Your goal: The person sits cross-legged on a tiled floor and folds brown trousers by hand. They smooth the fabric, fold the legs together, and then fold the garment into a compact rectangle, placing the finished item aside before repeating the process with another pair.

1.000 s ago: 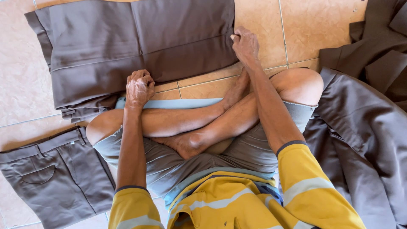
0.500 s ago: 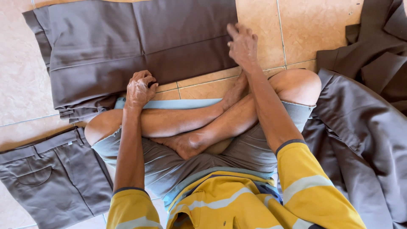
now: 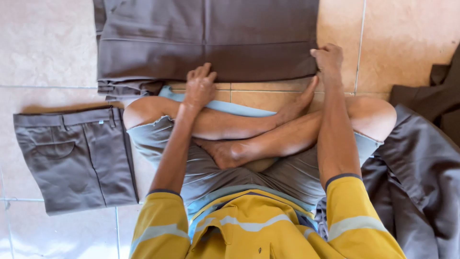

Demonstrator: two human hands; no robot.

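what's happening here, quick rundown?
A person sits cross-legged on a tiled floor with a pair of grey-brown trousers spread flat in front of them. The left hand rests at its near edge; the right hand grips its right corner. A folded pair of trousers lies to their left, and more dark garments are heaped at their right.

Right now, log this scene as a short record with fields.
setting: tiled floor, person seated cross-legged
left hand: rests on near edge of the folded brown trousers
right hand: grips the trousers' near right corner
left side: folded grey trousers, waistband up, apart from the hands
right side: loose dark garments in a heap
clothing: yellow striped shirt, grey shorts
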